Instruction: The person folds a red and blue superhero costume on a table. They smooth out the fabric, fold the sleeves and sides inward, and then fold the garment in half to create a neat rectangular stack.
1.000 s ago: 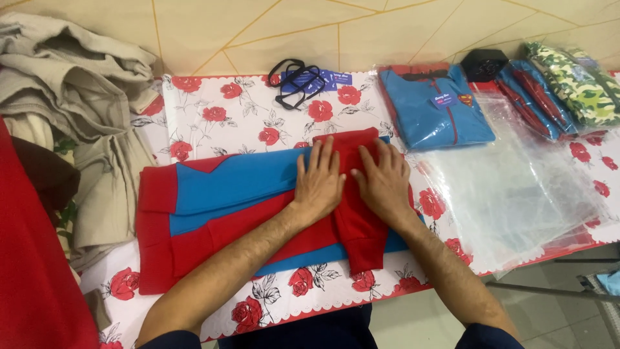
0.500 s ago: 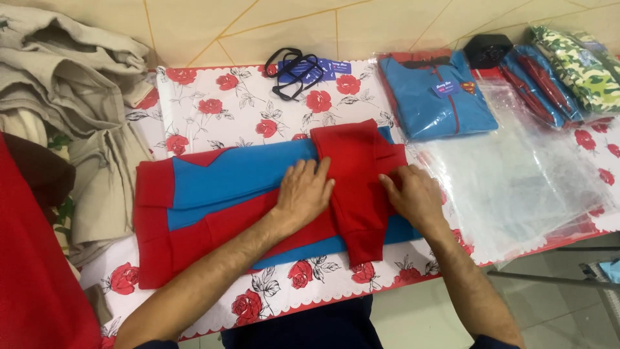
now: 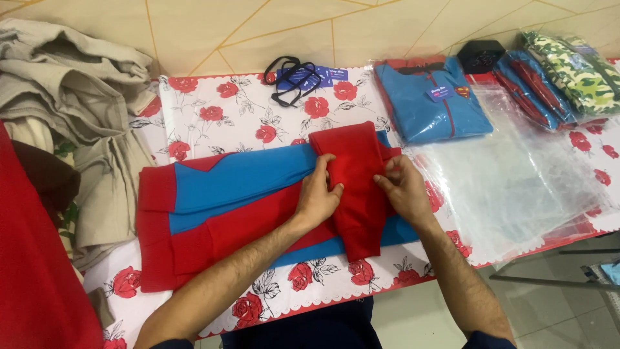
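While forearms angle inward, left hand [image 3: 321, 194], right hand [image 3: 402, 186] pinch red sleeve [image 3: 352, 187].

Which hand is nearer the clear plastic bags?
Right. The right hand rests on the red sleeve just beside the clear plastic bags; the left hand lies farther away, across the sleeve.

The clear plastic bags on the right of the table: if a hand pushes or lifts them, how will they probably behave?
The clear plastic bags look thin and wrinkled, so they would likely flop and bend when lifted. Their glossy surface suggests that they may slide over each other and over the flowered tablecloth. They hang a little past the table edge, so a push might send them off.
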